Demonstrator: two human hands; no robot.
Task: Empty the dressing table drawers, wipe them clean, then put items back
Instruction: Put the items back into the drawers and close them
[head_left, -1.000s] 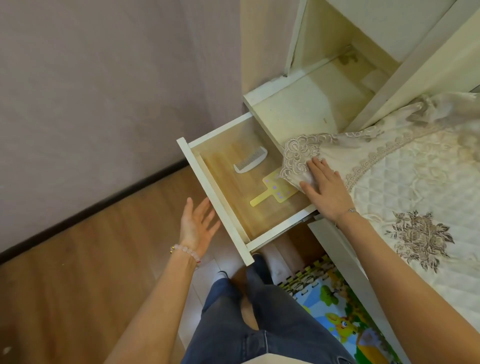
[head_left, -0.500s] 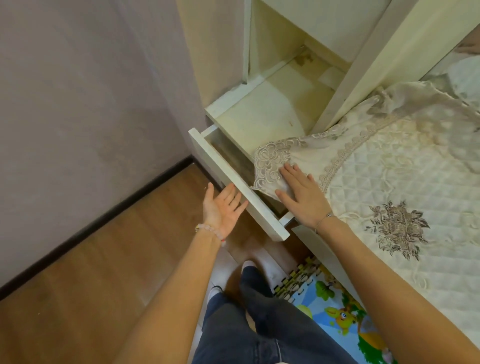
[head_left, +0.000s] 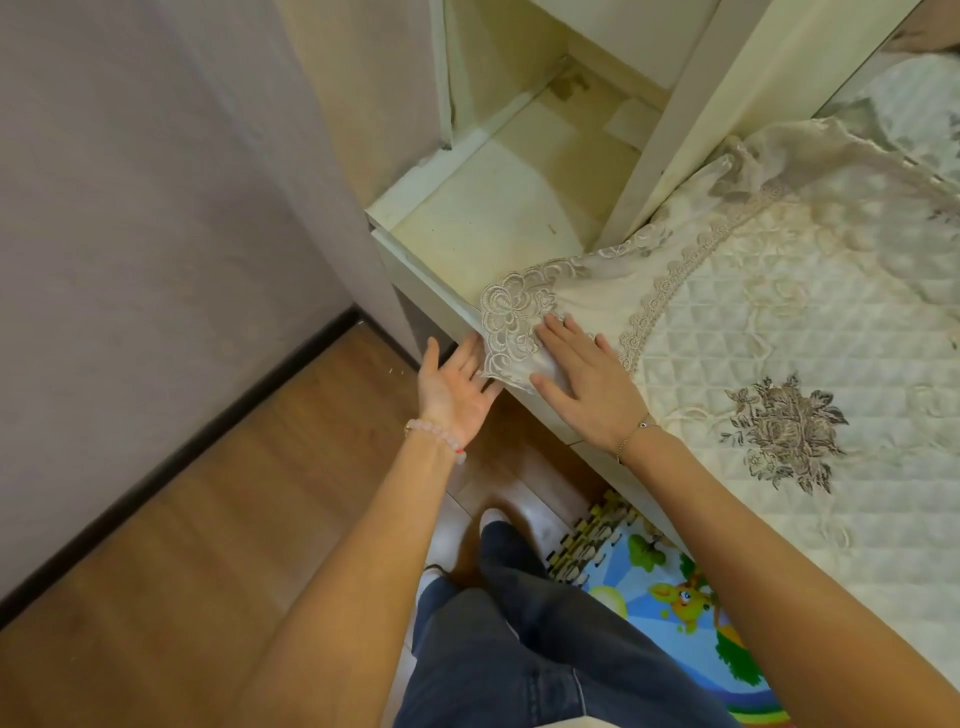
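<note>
My left hand (head_left: 453, 387) presses flat, fingers spread and gripping nothing, against the white front of the dressing table drawer (head_left: 431, 291), which sits pushed in under the bench top (head_left: 467, 223). My right hand (head_left: 584, 387) lies palm down, fingers open, pinning the lace corner of the quilted cover (head_left: 511, 322) against the bench edge. Jeans and a bright play mat (head_left: 670, 592) show below

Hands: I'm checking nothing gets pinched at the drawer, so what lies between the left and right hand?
In the head view, the lace corner of the bedspread hangs between the left hand and the right hand, over the shut drawer front.
</note>
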